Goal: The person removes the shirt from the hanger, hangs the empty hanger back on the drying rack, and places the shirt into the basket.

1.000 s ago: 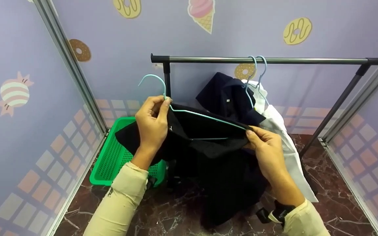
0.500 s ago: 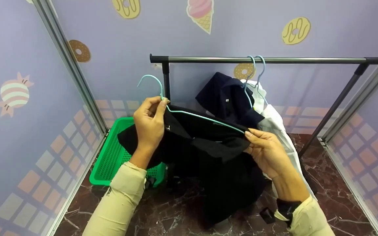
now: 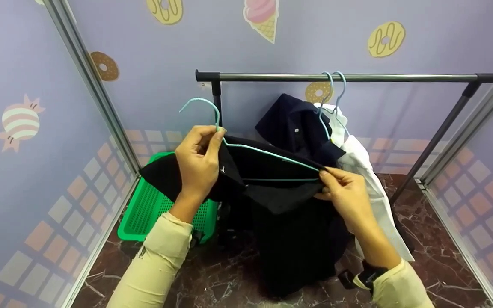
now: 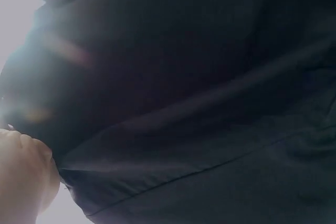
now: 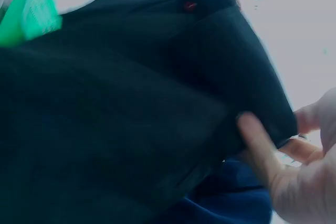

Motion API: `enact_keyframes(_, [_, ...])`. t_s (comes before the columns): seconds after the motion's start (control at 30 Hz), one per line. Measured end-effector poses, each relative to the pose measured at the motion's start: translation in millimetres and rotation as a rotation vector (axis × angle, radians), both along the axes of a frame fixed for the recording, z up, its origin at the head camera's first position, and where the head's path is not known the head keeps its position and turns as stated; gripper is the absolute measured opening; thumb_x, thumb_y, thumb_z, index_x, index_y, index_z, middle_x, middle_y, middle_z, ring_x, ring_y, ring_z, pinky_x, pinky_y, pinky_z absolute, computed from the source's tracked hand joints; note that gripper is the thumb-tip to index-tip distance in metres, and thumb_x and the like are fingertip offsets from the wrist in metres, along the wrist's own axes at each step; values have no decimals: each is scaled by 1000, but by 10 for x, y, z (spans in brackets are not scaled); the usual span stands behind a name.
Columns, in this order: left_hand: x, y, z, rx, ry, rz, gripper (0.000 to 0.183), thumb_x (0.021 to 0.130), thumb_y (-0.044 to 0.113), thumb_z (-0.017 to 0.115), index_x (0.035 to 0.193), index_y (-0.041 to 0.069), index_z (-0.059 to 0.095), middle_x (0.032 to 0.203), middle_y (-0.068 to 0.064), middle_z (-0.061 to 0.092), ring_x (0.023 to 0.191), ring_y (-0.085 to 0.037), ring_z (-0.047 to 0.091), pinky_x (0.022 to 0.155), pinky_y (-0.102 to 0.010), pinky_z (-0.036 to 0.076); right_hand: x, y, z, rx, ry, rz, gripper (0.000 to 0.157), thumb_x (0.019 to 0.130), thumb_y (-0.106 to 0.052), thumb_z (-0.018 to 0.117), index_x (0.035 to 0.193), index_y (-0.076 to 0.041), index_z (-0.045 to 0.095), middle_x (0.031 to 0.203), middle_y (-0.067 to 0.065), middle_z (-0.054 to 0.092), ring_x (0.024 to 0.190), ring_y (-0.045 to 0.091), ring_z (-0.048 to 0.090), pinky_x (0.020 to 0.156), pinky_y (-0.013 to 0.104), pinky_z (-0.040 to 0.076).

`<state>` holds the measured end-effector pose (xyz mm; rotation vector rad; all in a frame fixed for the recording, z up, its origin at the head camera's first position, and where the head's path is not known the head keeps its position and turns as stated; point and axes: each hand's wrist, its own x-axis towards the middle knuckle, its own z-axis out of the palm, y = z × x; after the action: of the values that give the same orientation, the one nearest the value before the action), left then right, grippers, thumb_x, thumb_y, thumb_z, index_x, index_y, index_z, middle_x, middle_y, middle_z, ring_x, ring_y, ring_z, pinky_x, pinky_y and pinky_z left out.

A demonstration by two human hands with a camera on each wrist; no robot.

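My left hand [image 3: 199,158] pinches the neck of a light turquoise wire hanger [image 3: 272,152] just under its hook, thumb on top. Black cloth, apparently a shirt [image 3: 293,244], drapes around the hanger, and its opening shows the hanger's lower bar. At the far right end of the hanger, my right hand [image 3: 345,188] pinches the edge of the cloth between thumb and fingers. Dark fabric [image 4: 178,77] fills most of the left wrist view. In the right wrist view, the right thumb lies over a corner of the black shirt [image 5: 131,103].
A clothes rack [image 3: 263,77] stands behind, bearing a navy garment [image 3: 291,128] and a white garment [image 3: 366,175] on blue hangers. On the marbled floor [image 3: 443,256] at left sits a green basket [image 3: 133,226], partly covered by black cloth. Patterned walls enclose both sides.
The hanger and left hand shift slightly left, then back right. Black cloth at the left spreads further over the basket. The right hand tilts and returns, and the lower bar shows more.
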<state>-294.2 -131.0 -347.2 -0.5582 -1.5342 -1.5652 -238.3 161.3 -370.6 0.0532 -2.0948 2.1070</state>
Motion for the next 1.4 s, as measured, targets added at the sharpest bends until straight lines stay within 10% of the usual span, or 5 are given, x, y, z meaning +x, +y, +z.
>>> enact_keyframes(0.17, [6,23,5,-25,18,6,9,98,0,73,95,-9,74,93,-21,76,84,-8,74,74,-20,59,22,0,10,152,7,-18,27,109,-5,54,119,12,72,93,4,76,75,10,75,74,30,67])
enact_keyframes(0.43, [0,17,12,1,-1,-16,9,99,-1,72,97,-10,74,95,-22,77,89,-8,77,78,-22,61,49,15,21,-89,-39,39,22,110,-1,52,113,11,71,91,-2,74,78,9,73,78,27,65])
enact_keyframes(0.87, [-94,-62,-81,81,-83,-44,8,99,-3,70,98,-11,72,94,-3,79,89,-11,78,81,-24,62,22,297,-2,-332,-112,511,33,111,-5,50,103,-13,81,94,-5,80,83,4,74,79,23,61])
enact_keyframes(1.13, [-97,-57,-69,89,-128,-47,8,100,-1,70,99,-7,74,95,-2,80,91,-11,79,86,-24,63,-61,273,-133,-552,-144,554,32,115,-18,46,108,-15,78,103,-6,79,91,6,74,84,22,60])
enact_keyframes(1.4, [-92,-92,-81,100,-132,-33,8,100,-3,69,98,-9,73,93,2,80,87,-9,77,82,-22,61,-39,128,-136,-288,-111,400,36,116,-32,45,100,-18,74,96,-4,77,86,12,71,77,26,62])
